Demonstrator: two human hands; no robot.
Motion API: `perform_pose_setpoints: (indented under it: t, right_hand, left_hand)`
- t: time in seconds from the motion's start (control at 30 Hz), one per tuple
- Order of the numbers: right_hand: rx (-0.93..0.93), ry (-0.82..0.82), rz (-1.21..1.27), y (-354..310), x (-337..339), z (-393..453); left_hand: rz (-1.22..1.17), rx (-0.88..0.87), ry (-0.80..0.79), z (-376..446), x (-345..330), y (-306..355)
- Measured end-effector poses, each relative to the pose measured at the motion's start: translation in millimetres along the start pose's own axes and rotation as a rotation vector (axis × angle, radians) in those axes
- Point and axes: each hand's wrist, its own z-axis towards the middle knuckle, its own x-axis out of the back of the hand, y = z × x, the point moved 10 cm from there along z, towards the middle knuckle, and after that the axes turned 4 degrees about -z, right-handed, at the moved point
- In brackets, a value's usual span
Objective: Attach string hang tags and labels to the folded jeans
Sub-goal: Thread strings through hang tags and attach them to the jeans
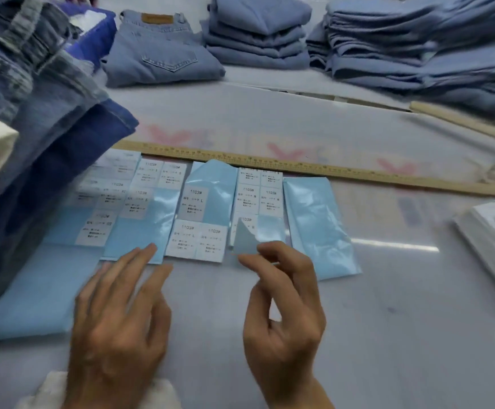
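From the head camera, the pale table (358, 335) carries blue label sheets (207, 196) in a row below a wooden ruler (299, 166). The right hand (281, 308) pinches a peeled label (246, 237) between thumb and forefinger. The left hand (119, 317) lies with straight, slightly spread fingers, touching one sheet. Folded jeans (157, 51) and stacks of jeans (417, 45) lie along the far edge; dark jeans (33, 160) hang at the left.
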Motion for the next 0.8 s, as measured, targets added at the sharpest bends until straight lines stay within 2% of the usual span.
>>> perform_pose_setpoints:
  t: [0.07,0.13,0.2,0.23,0.3,0.43,0.53,0.63,0.7,0.8]
  right_hand:
    - [-0.002,-0.081,-0.086,32.2,28.1,22.6]
    - [-0.137,-0.368,-0.297,84.9,33.2,40.2]
    - [-0.252,-0.648,-0.461,134.0,33.3,30.6]
    - [-0.282,-0.698,-0.476,149.2,34.8,24.4]
    - [-0.318,-0.653,-0.406,164.0,38.0,19.4]
    - [-0.266,-0.422,-0.379,166.9,42.9,28.2]
    - [-0.313,-0.164,-0.284,164.3,63.6,43.7]
    - [-0.322,-0.068,-0.251,157.8,74.8,63.0]
    - [-0.280,-0.091,-0.263,144.4,78.5,79.4]
    - [-0.101,-0.196,-0.275,103.3,95.5,88.6]
  left_hand:
    - [-0.133,0.018,0.140,5.9,12.6,18.3]
    - [-0.296,0.031,0.193,21.4,11.4,51.5]
    - [-0.472,-0.054,0.087,42.0,-12.4,114.7]
    - [-0.518,-0.077,0.008,49.3,-31.3,142.8]
    - [-0.530,-0.054,-0.141,59.5,-70.1,178.8]
    - [-0.515,0.078,-0.253,46.6,-103.9,178.0]
    - [-0.439,0.009,-0.287,36.0,-110.7,174.4]
    - [-0.343,-0.040,-0.389,29.9,-123.6,174.6]
    - [-0.359,-0.036,-0.321,31.7,-115.9,176.9]
    - [-0.530,0.078,0.072,38.5,-70.6,163.7]
